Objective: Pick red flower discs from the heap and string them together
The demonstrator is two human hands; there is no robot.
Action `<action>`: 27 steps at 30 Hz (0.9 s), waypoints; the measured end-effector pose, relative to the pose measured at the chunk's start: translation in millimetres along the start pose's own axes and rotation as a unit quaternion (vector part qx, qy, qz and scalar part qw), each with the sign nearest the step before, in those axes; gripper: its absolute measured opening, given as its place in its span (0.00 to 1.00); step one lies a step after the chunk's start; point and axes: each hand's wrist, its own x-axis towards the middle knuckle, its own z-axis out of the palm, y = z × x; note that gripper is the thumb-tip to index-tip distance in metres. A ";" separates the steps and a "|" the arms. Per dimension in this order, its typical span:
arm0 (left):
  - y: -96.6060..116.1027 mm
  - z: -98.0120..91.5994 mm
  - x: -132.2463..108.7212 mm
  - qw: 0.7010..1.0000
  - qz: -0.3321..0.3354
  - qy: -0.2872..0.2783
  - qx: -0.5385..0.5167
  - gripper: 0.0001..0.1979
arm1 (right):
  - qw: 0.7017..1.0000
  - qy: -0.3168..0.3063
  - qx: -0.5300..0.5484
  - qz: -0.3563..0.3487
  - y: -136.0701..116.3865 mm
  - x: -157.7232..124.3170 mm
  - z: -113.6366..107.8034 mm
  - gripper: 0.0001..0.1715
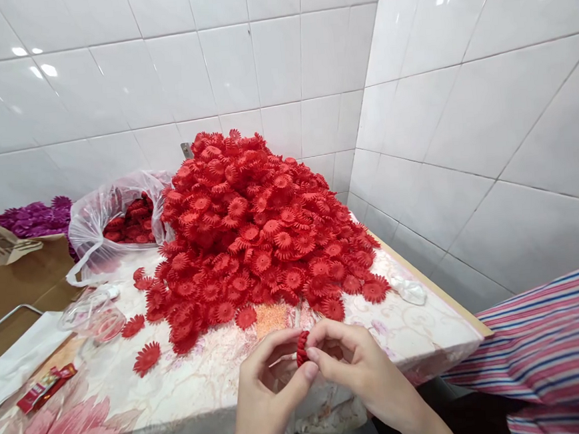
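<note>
My left hand [269, 386] and my right hand [358, 362] meet at the table's front edge. Between their fingertips is a small curled red flower piece [302, 348], darker than the loose ones and ribbed along its edge. Both hands pinch it, thumbs on the near side. Something thin and pale shows beside it inside the left hand's curl, too small to make out. Just beyond the hands rises a big heap of flat red fringed flower pieces [270, 232]. One loose red flower piece [147, 358] lies apart, left of the heap.
A clear plastic bag [87, 223] holding dark red curled pieces stands left of the heap, with purple pieces [39, 218] behind a cardboard box [24, 285]. A clear plastic cup [97, 319] and a red wrapper [46, 388] lie on the flowered tablecloth [168, 394]. Striped cloth [554, 336] hangs at right.
</note>
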 end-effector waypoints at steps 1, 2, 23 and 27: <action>-0.1 0.3 0.4 1.000 -0.005 0.007 -0.001 0.13 | 1.000 0.003 -0.004 -0.004 0.6 0.1 0.0 0.11; -0.3 0.4 0.8 1.000 -0.009 0.018 -0.003 0.12 | 1.000 0.003 -0.001 -0.006 1.2 0.3 -0.3 0.12; 1.2 0.7 7.2 0.988 0.045 0.037 0.143 0.08 | 0.995 0.029 -0.077 -0.051 8.9 4.8 -2.4 0.15; 0.0 6.1 4.2 0.990 0.052 0.006 0.131 0.07 | 0.954 0.047 -0.282 -0.093 7.5 0.6 0.4 0.16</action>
